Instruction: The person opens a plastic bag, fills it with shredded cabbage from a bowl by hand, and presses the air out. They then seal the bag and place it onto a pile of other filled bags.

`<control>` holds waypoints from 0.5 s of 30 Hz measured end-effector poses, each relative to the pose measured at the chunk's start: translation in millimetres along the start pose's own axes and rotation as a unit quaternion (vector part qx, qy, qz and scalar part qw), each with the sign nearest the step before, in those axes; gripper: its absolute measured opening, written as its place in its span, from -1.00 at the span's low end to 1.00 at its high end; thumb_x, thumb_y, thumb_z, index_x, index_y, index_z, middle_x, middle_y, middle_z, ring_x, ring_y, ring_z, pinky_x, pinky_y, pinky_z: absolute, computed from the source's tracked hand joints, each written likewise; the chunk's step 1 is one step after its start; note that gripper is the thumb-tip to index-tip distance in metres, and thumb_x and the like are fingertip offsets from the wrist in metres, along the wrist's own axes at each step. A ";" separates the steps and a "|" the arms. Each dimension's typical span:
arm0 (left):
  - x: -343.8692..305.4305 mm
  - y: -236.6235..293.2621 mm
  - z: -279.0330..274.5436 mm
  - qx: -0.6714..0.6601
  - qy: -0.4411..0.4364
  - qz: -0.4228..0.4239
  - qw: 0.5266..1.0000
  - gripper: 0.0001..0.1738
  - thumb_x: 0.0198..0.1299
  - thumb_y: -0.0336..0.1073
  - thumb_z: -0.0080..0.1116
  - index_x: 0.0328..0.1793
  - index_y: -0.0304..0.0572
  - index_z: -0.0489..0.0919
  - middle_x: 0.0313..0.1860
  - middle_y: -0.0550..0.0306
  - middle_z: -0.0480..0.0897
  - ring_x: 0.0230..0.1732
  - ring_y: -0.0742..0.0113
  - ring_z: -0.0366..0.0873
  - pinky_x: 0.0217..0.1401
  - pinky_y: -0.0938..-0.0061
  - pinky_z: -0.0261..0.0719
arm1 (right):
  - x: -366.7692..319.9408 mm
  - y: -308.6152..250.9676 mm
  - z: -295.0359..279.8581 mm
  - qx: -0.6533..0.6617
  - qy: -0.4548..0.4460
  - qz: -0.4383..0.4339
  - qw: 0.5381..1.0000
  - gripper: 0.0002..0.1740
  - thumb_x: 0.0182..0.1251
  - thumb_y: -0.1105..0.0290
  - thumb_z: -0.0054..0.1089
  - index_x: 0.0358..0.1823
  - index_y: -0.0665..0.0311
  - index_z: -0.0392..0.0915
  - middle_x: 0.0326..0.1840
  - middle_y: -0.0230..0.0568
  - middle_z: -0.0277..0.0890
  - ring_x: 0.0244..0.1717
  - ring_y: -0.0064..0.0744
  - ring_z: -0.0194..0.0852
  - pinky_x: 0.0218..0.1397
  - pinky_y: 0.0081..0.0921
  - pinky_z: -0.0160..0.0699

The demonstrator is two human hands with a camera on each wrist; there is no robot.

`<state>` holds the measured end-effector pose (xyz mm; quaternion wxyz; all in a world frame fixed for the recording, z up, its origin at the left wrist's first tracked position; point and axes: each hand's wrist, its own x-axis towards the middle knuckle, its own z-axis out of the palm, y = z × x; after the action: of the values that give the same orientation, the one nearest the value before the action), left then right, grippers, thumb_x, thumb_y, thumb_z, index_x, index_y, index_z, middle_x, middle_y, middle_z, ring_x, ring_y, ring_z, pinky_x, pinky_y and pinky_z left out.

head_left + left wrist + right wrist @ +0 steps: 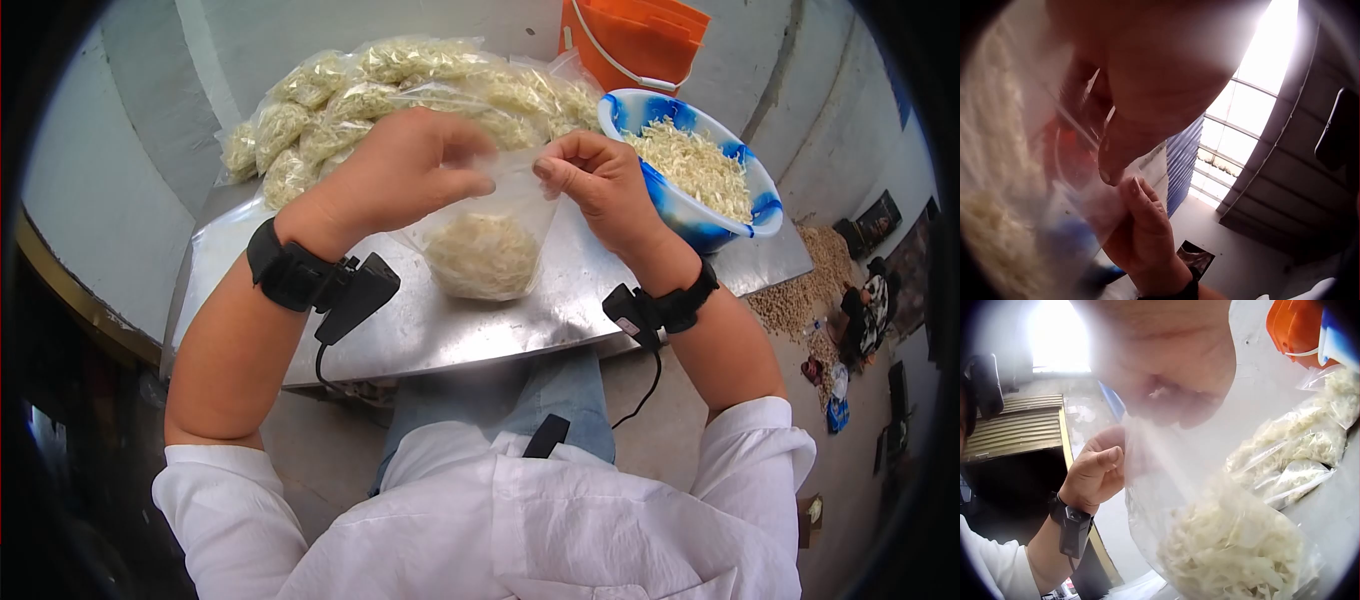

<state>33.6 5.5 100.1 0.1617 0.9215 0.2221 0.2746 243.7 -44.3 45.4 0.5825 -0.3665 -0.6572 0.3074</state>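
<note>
A clear plastic bag (482,256) with pale shreds in its lower part stands on the metal table. My right hand (605,192) pinches the bag's upper edge between thumb and fingers. Across from it, my left hand (405,170) is at the bag's upper left, its blurred fingers and thumb apart. In the left wrist view the left thumb lies close to the right hand (1147,234). The right wrist view has the left hand (1094,469) beside the upper bag, its fingers partly hidden by the film.
Many filled bags (325,135) are piled along the table's back. A blue and white basin (765,195) of shreds stands at the right, with an orange bucket (640,45) behind it. Brown pieces (815,275) cover part of the floor at the right.
</note>
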 end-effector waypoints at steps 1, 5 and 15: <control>-0.2 2.3 -0.4 0.005 0.006 -0.001 1.000 -0.81 -0.02 -0.38 0.26 -0.28 -0.32 0.58 -0.47 0.13 0.57 -0.37 0.41 0.48 -0.23 0.54 0.46 | -0.4 1.2 -0.4 0.007 0.000 -0.001 1.000 -0.89 0.14 0.44 0.20 -0.41 0.35 0.54 -0.52 -0.40 0.47 -0.47 -0.67 0.36 -0.38 -0.72 0.34; 2.1 -0.9 0.9 0.001 0.010 0.041 0.999 -0.81 -0.05 -0.38 0.28 -0.31 -0.31 0.58 -0.47 0.13 0.57 -0.38 0.43 0.47 -0.23 0.55 0.45 | -1.3 2.3 0.3 0.022 0.003 0.005 1.000 -0.88 0.15 0.43 0.20 -0.41 0.35 0.53 -0.52 -0.40 0.47 -0.46 -0.67 0.36 -0.38 -0.72 0.33; 5.9 -3.0 -5.5 -0.117 -0.071 -0.034 0.990 -0.89 -0.03 -0.44 0.17 -0.35 -0.31 0.56 -0.42 0.24 0.56 -0.32 0.50 0.46 -0.20 0.58 0.43 | -3.2 2.4 1.4 0.029 -0.002 0.016 0.999 -0.86 0.14 0.39 0.22 -0.41 0.33 0.53 -0.51 -0.41 0.47 -0.47 -0.68 0.36 -0.38 -0.72 0.34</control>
<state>33.9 12.0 105.7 0.2933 0.9052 0.2075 0.2271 242.8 -45.7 41.5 0.5868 -0.3593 -0.6430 0.3363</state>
